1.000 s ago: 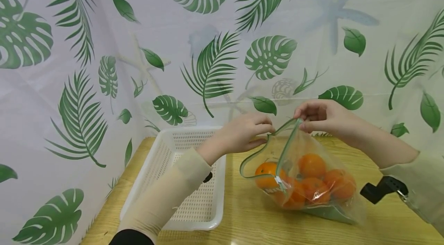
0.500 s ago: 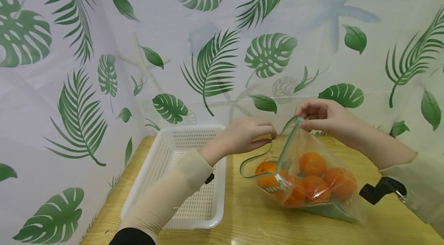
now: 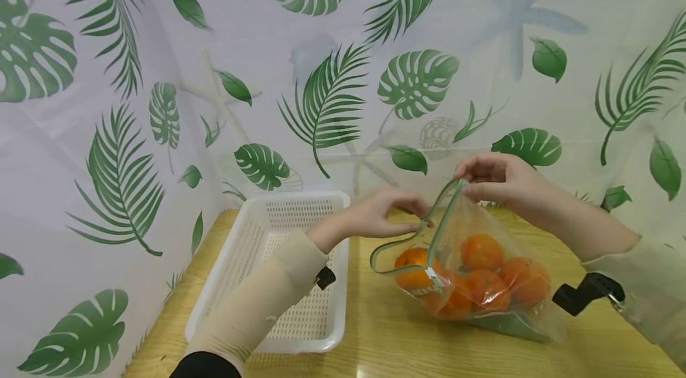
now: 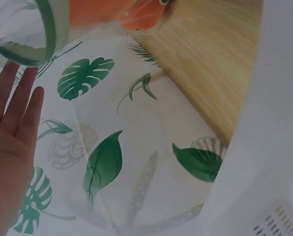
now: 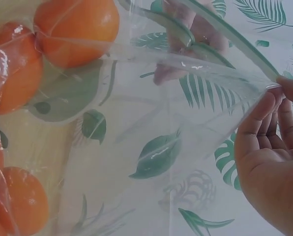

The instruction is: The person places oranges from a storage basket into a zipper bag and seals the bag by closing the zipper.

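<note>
A clear zip bag (image 3: 514, 241) with a green zip strip stands on the wooden table, its mouth apart. Inside lie several oranges (image 3: 482, 253), also seen through the plastic as oranges (image 5: 77, 32) in the right wrist view. My right hand (image 3: 501, 178) pinches the top corner of the bag between thumb and fingers, and the right wrist view shows this hand (image 5: 272, 142) at the corner. My left hand (image 3: 388, 211) holds the near-left stretch of the rim between thumb and fingertips. In the left wrist view part of the left hand (image 4: 14, 132) is cut off.
A white perforated plastic basket (image 3: 339, 312) stands left of the bag, partly under my left forearm. The wooden table (image 3: 375, 330) meets a leaf-printed cloth (image 3: 343, 98) at the back and left. Black wrist straps (image 3: 595, 291) are on both sleeves.
My left hand has shifted slightly lower along the rim, and its thumb and fingers stand further apart. The right hand keeps its hold on the corner; the oranges stay put.
</note>
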The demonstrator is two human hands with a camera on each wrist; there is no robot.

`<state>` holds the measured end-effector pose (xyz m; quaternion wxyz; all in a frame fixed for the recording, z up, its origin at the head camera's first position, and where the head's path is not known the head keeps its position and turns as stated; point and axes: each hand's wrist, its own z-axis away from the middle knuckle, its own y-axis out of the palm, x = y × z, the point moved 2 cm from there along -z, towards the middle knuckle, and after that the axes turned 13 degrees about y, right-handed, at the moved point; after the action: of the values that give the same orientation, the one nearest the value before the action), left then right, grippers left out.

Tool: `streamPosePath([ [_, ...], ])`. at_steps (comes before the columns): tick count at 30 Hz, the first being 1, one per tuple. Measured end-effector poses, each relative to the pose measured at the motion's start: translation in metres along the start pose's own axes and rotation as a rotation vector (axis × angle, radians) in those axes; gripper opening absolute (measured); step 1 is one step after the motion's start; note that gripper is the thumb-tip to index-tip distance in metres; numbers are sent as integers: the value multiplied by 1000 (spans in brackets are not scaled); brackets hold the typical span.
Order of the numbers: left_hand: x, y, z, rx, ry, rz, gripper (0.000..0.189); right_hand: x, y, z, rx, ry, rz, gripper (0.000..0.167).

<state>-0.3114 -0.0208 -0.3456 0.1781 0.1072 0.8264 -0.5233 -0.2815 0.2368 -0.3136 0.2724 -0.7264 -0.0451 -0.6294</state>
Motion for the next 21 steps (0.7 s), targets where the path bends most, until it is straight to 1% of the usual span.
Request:
streamPosePath([
  [2,2,3,-1,-29,-38,145,27,-1,-2,0,1,3,-22,25],
  [4,5,7,-1,-61,-84,254,28,-1,-3,-1,10,2,-48,26],
  [6,6,9,-1,-89,-133,344,30,-1,-3,-1,21,2,-72,27],
  [9,8,12,-1,-124,-204,452,33,-3,-4,-1,22,12,-82,27],
  [10,9,13,0,-135,-230,468,33,-3,-4,-1,19,17,-82,26],
  [12,10,14,1,-158,-260,490,30,-5,-4,-1,11,31,-84,27],
  [16,13,16,2,-219,-298,525,20,-11,-7,0,-4,45,-98,29],
  [18,14,17,3,-253,-313,567,18,-14,-10,1,5,36,-130,32],
  [21,14,17,5,-312,-357,603,19,-19,-12,-1,42,12,-211,35],
])
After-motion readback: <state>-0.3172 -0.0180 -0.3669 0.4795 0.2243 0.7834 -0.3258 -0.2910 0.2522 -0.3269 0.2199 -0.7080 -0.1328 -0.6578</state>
